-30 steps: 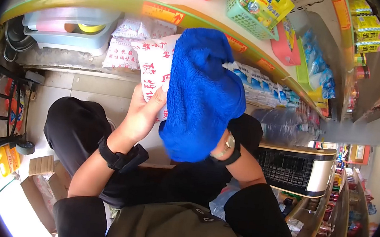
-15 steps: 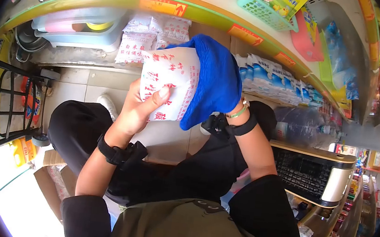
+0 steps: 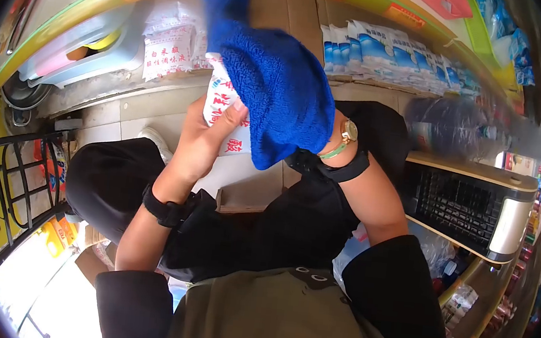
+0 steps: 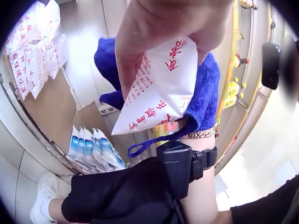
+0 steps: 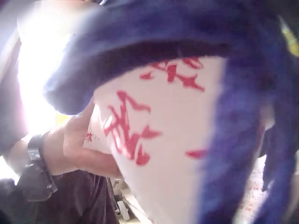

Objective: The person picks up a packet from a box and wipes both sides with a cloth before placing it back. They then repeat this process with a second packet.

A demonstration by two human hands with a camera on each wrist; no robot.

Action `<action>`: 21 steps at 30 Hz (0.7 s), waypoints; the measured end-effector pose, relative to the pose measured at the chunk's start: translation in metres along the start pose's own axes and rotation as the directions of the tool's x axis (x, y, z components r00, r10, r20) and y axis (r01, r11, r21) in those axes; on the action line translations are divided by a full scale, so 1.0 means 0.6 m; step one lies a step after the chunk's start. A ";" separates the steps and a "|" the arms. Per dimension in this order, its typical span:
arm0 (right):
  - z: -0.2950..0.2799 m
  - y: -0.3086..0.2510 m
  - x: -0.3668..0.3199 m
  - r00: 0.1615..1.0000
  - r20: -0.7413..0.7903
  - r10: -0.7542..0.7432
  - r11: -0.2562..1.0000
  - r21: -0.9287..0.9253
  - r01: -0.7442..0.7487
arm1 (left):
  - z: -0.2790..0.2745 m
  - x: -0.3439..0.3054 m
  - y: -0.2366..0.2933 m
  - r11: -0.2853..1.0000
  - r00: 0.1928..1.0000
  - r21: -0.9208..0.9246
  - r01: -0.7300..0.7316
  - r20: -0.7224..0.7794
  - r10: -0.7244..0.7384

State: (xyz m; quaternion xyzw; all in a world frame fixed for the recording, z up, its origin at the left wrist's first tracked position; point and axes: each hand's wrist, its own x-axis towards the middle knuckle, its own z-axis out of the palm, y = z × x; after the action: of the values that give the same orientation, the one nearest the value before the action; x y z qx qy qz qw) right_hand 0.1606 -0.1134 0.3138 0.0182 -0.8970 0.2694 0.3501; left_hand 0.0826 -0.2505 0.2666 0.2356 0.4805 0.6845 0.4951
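Observation:
My left hand [image 3: 202, 139] grips a white plastic pouch [image 3: 219, 101] printed with red Chinese characters, its thumb on the near face. In the left wrist view the pouch [image 4: 163, 86] tapers to a corner below the fingers. A fluffy blue towel [image 3: 282, 84] covers my right hand [image 3: 336, 133] almost to the watch, so the fingers are hidden. The towel lies over the pouch's right side, one end flung up past its top. From the right wrist, the blue towel [image 5: 238, 121] drapes around the pouch's printed face.
Similar pouches [image 3: 167, 52] and blue-and-white packets [image 3: 388, 53] stand on the low shelf ahead. Left of them is a plastic box [image 3: 91, 51]. Large water bottles [image 3: 453, 129] and a black-and-cream heater [image 3: 464, 206] are on the right. A black wire rack [image 3: 19, 175] stands at the left.
The towel swept off part of the pouch's face, then back over it, its end now swinging upward. My left hand keeps its grip. The head view has shifted, with the shelf sliding across.

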 end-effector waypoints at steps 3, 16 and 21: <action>-0.002 0.015 -0.015 0.999 0.023 0.022 1.000 0.017 -0.022 | 0.004 -0.003 0.004 0.999 0.999 -0.030 0.028 -0.024 -0.028; -0.037 0.040 -0.023 0.993 0.105 -0.048 0.938 -0.336 0.081 | -0.012 -0.010 0.025 0.961 0.999 -0.272 0.040 0.031 -0.033; -0.045 0.036 -0.014 0.997 0.021 0.079 0.846 -0.530 -0.055 | 0.009 0.007 0.036 0.959 0.996 -0.274 0.067 -0.036 -0.080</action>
State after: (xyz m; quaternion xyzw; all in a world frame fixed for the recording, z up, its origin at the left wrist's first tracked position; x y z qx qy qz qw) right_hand 0.1788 -0.0828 0.3147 -0.1044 -0.9437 0.0238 0.3129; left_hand 0.0756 -0.2456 0.2873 0.1313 0.4016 0.7306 0.5364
